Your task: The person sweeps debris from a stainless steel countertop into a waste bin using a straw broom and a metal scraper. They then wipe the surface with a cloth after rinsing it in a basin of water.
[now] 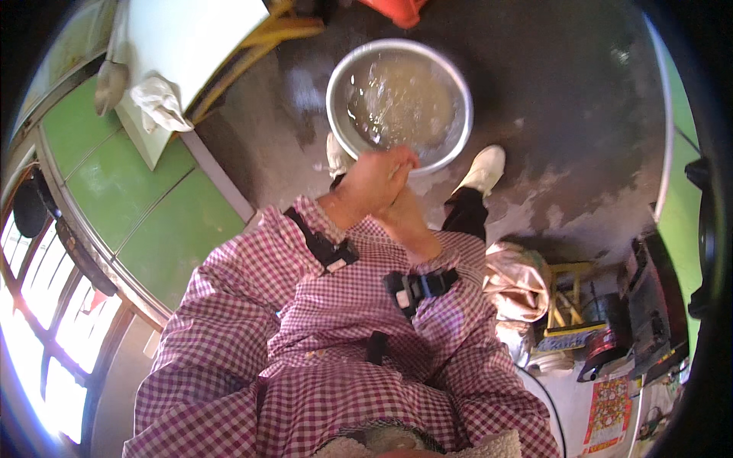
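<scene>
A round metal basin (334,109) holding cloudy, rippling water stands on the dark floor before me. My left hand (375,174) is at the basin's near rim, its fingers curled over or against my right hand (404,209). The two hands touch each other, and my right hand's fingers are mostly hidden beneath the left. No object shows between them, though the inner sides of both hands cannot be seen. Checked sleeves with dark straps cover both forearms above the wrists.
My light shoes stand either side of the basin's near edge. A white tabletop (183,34) with a crumpled white cloth (159,103) is at upper left. Part of a red plastic thing (401,8) shows beyond the basin. A small yellow stool (567,303) and a shiny bag (515,280) lie right.
</scene>
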{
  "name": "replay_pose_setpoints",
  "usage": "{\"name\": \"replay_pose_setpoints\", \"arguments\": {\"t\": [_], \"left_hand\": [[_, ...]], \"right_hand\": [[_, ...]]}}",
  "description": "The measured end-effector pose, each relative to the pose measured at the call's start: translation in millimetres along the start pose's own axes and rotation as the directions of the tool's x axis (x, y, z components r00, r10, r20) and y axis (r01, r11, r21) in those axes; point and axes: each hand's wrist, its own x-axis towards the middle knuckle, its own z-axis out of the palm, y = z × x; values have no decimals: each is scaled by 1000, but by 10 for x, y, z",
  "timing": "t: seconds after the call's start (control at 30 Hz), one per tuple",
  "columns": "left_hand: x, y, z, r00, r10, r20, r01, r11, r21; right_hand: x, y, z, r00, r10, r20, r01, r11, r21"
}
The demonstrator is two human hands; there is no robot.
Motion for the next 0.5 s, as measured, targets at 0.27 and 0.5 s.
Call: {"name": "replay_pose_setpoints", "arguments": {"t": [0.27,0.5], "left_hand": [[-713,1323,-534,987,80,-141,-87,995,-47],[-1578,2215,-950,912,59,-407,-117,986,-120]], "right_hand": [[-329,-919,-63,989,135,54,-122,973,-197],[-494,-2418,-159,995,-69,72,35,920,390]]}}
